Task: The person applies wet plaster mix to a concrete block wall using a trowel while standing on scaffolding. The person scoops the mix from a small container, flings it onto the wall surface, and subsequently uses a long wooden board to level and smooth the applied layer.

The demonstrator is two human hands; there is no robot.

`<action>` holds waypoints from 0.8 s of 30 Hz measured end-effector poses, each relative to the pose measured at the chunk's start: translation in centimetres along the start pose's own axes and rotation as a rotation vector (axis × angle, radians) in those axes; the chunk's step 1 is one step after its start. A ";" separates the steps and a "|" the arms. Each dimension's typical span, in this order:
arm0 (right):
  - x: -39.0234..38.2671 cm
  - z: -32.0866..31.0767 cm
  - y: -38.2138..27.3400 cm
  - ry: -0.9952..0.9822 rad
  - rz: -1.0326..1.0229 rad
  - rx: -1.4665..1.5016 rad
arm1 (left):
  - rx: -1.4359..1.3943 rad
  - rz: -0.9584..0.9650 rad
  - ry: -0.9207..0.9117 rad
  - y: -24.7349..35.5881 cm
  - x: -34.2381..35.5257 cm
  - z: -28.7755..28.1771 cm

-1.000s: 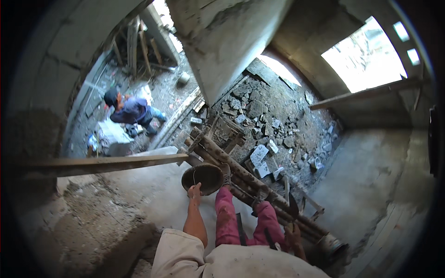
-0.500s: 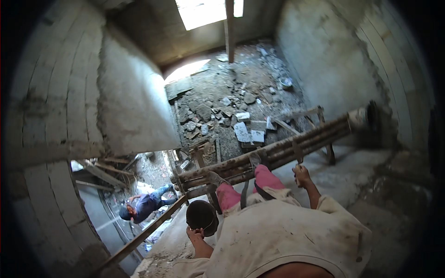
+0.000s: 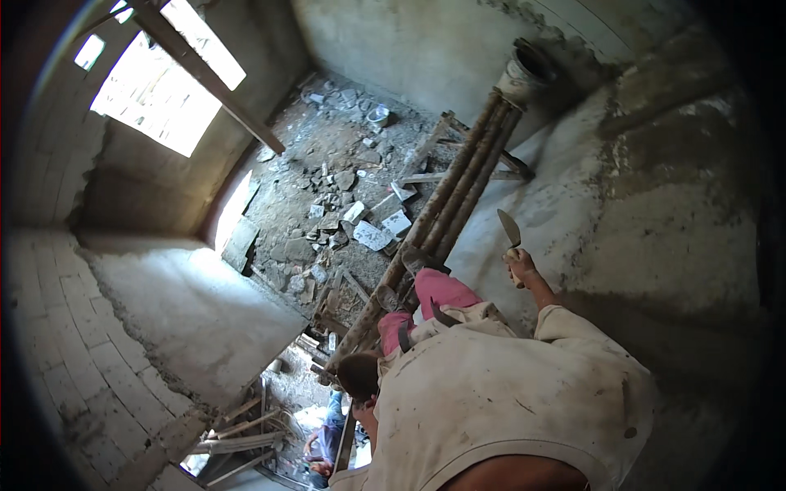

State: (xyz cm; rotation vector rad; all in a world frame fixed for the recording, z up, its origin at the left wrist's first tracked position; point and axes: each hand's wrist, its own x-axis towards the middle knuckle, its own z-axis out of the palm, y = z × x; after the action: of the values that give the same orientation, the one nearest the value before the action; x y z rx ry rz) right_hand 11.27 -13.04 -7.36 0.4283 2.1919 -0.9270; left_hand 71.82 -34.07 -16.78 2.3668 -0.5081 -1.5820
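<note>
In my right hand is a trowel, its fingers wrapped round the handle. The pointed metal blade stands out beyond the fist, in front of the grey plastered wall on my right and apart from the scaffold poles. My left hand grips the rim of a dark round bowl low beside my left leg; what the bowl contains does not show. My shoes rest on a scaffold of several long round poles.
A mortar-smeared bucket stands at the scaffold's far end. Far below, the floor holds rubble and pale block pieces, with a basin by the wall. Another person is below at the lower left, near loose timbers. A wooden post crosses the window.
My view has swung to the right, so the scaffold runs more steeply across it. The trowel has moved from over the poles to the right-hand wall. The bowl stays in my left hand.
</note>
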 end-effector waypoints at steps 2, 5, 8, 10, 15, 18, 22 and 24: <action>0.2 -1.6 2.1 0.006 0.021 -0.009 | 0.050 0.021 -0.053 1.6 0.8 1.9; 0.2 -2.9 2.6 0.057 0.032 0.035 | 0.126 0.080 -0.109 6.0 1.1 4.2; 1.9 -3.0 2.3 0.088 0.015 0.096 | 0.220 0.158 -0.128 10.5 1.4 5.9; 3.2 -2.8 0.6 0.104 -0.017 0.116 | 0.290 0.214 -0.134 13.0 1.2 7.4; 9.2 -3.9 0.9 0.039 -0.035 0.370 | 0.547 0.349 -0.149 17.8 -1.3 14.7; 13.6 -5.4 2.3 0.091 0.004 0.352 | 0.721 0.452 -0.139 20.0 -3.4 19.4; 19.5 -11.1 7.0 0.235 0.043 0.187 | 1.002 0.596 -0.161 22.6 -7.1 27.0; 22.0 -15.6 5.9 0.196 0.097 0.134 | 1.094 0.664 -0.171 23.0 -9.2 31.5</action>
State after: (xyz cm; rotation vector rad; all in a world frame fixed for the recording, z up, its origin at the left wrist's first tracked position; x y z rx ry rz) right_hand -8.37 2.90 -18.40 0.7102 2.2678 -1.0192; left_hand 36.02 -51.48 -12.03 2.1574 -2.3763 -1.3020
